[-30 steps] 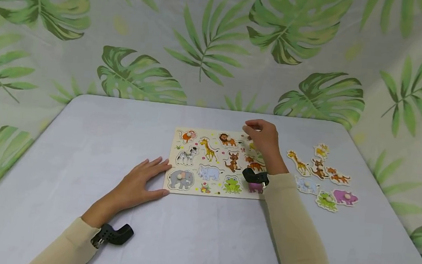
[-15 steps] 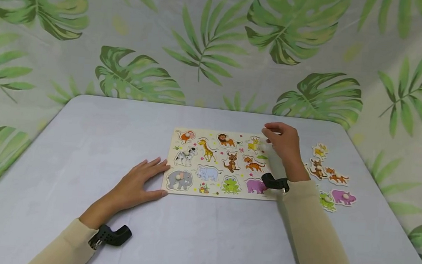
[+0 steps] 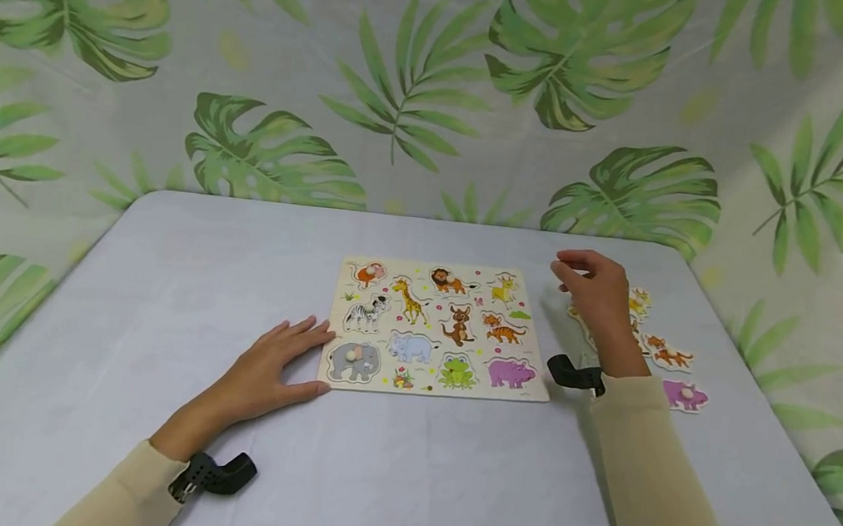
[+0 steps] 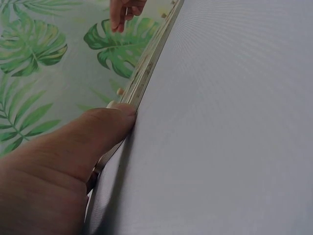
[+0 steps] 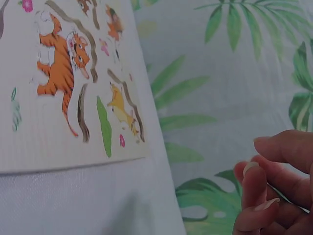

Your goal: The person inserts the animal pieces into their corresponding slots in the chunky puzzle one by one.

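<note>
A wooden animal puzzle board (image 3: 474, 390) lies mid-table. Knobbed elephant (image 3: 363, 366), monkey (image 3: 368, 275) and lion (image 3: 448, 282) pieces sit in it. My left hand (image 3: 253, 382) rests against the board's left edge with fingers spread; its thumb (image 4: 105, 127) touches the near corner in the left wrist view. Raised between the board and the loose pieces, my right hand (image 3: 599, 295) has loosely bent fingers and holds nothing. In the right wrist view, a gap shows between its thumb (image 5: 281, 147) and fingers.
To the right lie loose puzzle pieces: a tiger (image 3: 669, 354), a purple hippo (image 3: 686, 396) and a yellow deer (image 3: 640, 301). My right hand and forearm partly cover others. A leaf-patterned cloth (image 3: 437, 89) hangs behind the white table (image 3: 373, 476).
My right hand has moved right, from above the board's far right corner to just left of the loose pieces, partly covering some. My left hand stays at the board's edge.
</note>
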### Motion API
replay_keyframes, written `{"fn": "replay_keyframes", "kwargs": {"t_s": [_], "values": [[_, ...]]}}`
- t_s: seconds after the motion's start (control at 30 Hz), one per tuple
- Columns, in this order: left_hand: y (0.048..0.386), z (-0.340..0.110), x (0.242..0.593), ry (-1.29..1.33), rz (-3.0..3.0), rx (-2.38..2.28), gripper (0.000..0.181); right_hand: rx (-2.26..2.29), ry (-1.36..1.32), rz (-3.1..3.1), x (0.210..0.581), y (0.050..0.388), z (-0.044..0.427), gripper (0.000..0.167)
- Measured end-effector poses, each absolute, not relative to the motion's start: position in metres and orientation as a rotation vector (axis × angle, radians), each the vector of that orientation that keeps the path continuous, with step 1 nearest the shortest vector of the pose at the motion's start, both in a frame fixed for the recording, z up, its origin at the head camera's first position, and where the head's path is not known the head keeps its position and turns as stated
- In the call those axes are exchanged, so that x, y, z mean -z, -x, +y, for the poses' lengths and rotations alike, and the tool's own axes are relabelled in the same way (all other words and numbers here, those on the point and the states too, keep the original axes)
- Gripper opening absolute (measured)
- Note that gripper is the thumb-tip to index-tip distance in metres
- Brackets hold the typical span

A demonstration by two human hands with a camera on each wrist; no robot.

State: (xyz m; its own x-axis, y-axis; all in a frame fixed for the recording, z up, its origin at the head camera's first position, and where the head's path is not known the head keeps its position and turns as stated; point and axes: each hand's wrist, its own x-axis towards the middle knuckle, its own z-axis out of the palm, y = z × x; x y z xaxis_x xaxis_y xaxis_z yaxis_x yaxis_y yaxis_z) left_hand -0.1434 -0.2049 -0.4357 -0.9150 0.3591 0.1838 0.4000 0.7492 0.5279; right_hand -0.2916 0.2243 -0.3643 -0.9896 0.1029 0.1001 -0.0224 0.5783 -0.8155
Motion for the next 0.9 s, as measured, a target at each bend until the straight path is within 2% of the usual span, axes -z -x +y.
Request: {"fn": "replay_keyframes", "kwargs": {"t_s": [0.4,0.9], "values": [[0.143,-0.205,0.436,0.634,-2.851,0.896,0.071,-1.326,0.081,-2.615,0.359,0.288,0.24,0.041],[0.142,-0.205,0.435,0.63,-2.86,0.9,0.071,-1.382,0.255,-2.543,0.354,0.286,0.278,0.046]]}}
